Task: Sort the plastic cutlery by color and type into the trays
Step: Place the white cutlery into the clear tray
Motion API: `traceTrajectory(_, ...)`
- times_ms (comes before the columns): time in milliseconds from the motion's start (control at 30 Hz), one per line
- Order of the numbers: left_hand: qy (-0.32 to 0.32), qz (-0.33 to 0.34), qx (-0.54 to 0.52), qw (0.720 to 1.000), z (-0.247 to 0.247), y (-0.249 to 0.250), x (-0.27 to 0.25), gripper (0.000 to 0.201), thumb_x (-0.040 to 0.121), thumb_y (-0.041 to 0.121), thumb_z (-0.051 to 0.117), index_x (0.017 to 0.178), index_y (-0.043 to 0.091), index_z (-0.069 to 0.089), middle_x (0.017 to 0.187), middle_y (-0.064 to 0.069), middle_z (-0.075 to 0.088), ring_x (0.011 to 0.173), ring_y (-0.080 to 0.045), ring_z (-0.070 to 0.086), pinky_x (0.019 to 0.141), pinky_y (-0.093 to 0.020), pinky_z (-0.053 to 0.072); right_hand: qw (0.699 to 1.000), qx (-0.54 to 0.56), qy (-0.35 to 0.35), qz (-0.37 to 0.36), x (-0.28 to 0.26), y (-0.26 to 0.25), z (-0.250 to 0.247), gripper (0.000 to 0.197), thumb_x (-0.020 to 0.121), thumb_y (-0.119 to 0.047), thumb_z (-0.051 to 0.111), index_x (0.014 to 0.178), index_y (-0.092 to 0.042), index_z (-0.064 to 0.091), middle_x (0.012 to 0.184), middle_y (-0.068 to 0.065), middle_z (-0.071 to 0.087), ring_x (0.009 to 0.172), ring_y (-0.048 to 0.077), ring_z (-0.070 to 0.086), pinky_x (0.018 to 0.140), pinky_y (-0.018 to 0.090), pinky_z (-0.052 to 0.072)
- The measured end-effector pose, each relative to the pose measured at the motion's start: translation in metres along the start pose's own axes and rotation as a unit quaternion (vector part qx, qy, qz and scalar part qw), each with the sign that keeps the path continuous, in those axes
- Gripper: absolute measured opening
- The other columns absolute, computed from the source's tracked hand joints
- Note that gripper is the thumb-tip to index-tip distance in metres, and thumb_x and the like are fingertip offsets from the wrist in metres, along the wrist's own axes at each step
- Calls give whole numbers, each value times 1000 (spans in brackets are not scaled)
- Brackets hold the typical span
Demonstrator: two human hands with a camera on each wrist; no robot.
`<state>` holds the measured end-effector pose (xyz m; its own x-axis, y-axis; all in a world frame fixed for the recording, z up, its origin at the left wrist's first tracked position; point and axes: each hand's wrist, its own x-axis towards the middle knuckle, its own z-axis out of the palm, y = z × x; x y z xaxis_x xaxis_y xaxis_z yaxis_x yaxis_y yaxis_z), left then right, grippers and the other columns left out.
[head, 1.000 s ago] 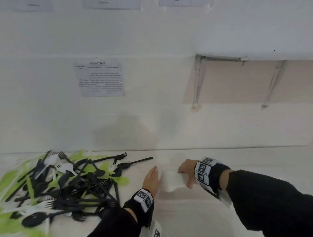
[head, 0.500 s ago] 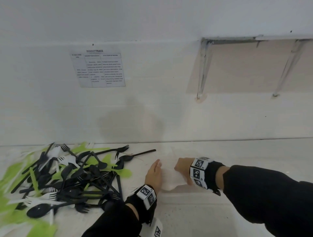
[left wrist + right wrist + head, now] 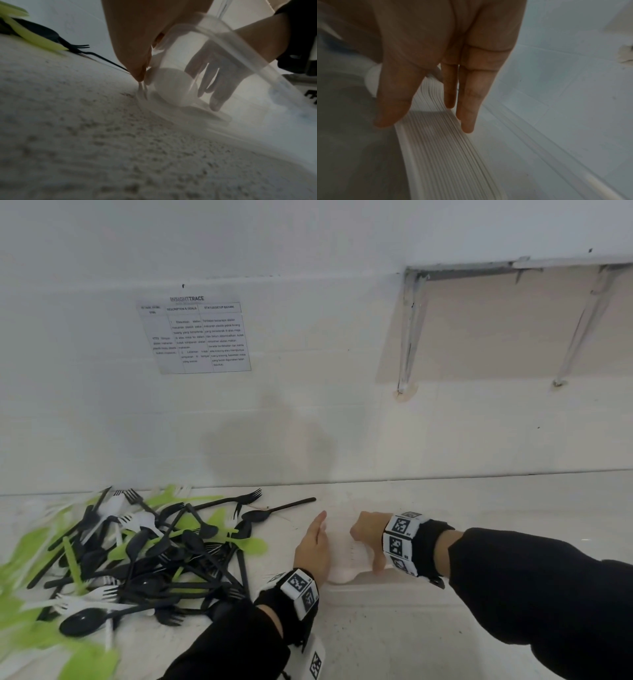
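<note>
Dozens of plastic forks and spoons in one tangled pile of cutlery (image 3: pixel 137 559) at the left of the white table (image 3: pixel 428 638), black, white and lime green mixed together, none sorted yet. At the near edge of the pile, a black spoon (image 3: pixel 82 622) with its bowl to the left. At the far right edge of the pile, a second black spoon (image 3: pixel 274 509), handle pointing right toward the hands and not touching them. Above on the wall, a printed sheet (image 3: pixel 198 337), text too small to read.

Just right of the pile, the left hand (image 3: pixel 313 549), fingers straight and together, pointing away from the body, laid flat against the left side of the stack of clear trays (image 3: pixel 342 558). Nothing curled around, only pressing. From the left wrist view, fingertips down near the table surface, beside the transparent wall of the stack.

Stack of clear trays between the two hands, near the middle of the table, well apart from the pile. Many thin rims packed one on another, visible from the right wrist view. Exact tilt hard to tell, plastic almost invisible from the head view.

On the right side of the stack, the right hand (image 3: pixel 368 537), thumb on the near side, other fingers on the far side, holding the stack between them. Black sleeves and marker wristbands on both arms.

Further right on the wall, a metal shelf bracket (image 3: pixel 409 337) under a shelf.
</note>
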<state>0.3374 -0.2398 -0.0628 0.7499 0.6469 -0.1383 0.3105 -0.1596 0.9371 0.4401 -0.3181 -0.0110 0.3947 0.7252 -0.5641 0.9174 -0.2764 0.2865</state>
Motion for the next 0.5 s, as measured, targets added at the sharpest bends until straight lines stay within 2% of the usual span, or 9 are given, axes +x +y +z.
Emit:
traceTrajectory(67, 2, 6, 21, 1000, -1, 3, -2, 40, 103, 25, 29, 142, 26, 37, 143, 0, 45, 131, -18, 41, 99, -17, 27, 999, 7, 32, 4, 0, -2, -1, 46, 85, -16, 67, 126, 0, 52, 127, 15, 53, 118, 28, 54, 91, 31, 45)
traceTrajectory(133, 2, 13, 38, 999, -2, 6, -5, 41, 103, 24, 28, 143, 26, 36, 141, -2, 47, 130, -20, 43, 99, -18, 29, 999, 11, 44, -3, -3, -3, -3, 37, 92, -9, 54, 127, 3, 49, 130, 18, 51, 120, 30, 52, 94, 32, 43)
traceTrajectory(200, -9, 19, 58, 998, -4, 9, -6, 42, 103, 23, 27, 145, 26, 32, 142, -3, 46, 130, -21, 43, 98, -19, 30, 999, 5, 49, -8, -1, -1, 0, 33, 93, -8, 52, 124, 4, 52, 127, 17, 55, 118, 29, 54, 94, 31, 44)
traceTrajectory(267, -42, 20, 80, 996, -6, 10, -7, 47, 102, 23, 27, 149, 26, 21, 148, -3, 39, 133, -21, 40, 101, -20, 29, 998, -1, 55, -2, 0, 1, 3, 32, 89, -12, 59, 118, 1, 56, 115, 14, 60, 112, 28, 58, 92, 31, 45)
traceTrajectory(367, -118, 26, 115, 986, -11, 6, -8, 63, 100, 25, 36, 150, 23, -2, 156, -5, 20, 140, -21, 28, 109, -23, 22, 999, 1, 45, -10, -6, 3, 1, 24, 94, -4, 48, 113, 6, 57, 90, 13, 54, 108, 30, 59, 92, 32, 46)
traceTrajectory(400, -141, 31, 123, 982, -14, 4, -9, 71, 98, 28, 43, 150, 21, -6, 157, -4, 14, 143, -19, 22, 112, -23, 19, 999, -2, 31, -17, -7, 3, 0, 21, 94, -2, 46, 107, 8, 59, 82, 12, 54, 102, 31, 61, 90, 33, 46)
traceTrajectory(467, -181, 37, 138, 973, -21, 2, -13, 92, 91, 35, 57, 149, 17, -12, 158, 0, 5, 145, -14, 13, 113, -23, 14, 999, 0, 29, -22, -7, 2, -2, 15, 92, -5, 51, 93, 6, 60, 66, 4, 42, 78, 27, 58, 83, 33, 48)
traceTrajectory(500, -198, 36, 149, 968, -24, 2, -15, 102, 86, 40, 62, 149, 17, -15, 158, 1, 3, 145, -13, 11, 113, -23, 14, 999, 1, 32, -22, -7, 2, -2, 15, 91, -8, 54, 97, 5, 60, 67, 2, 39, 77, 25, 55, 82, 33, 48)
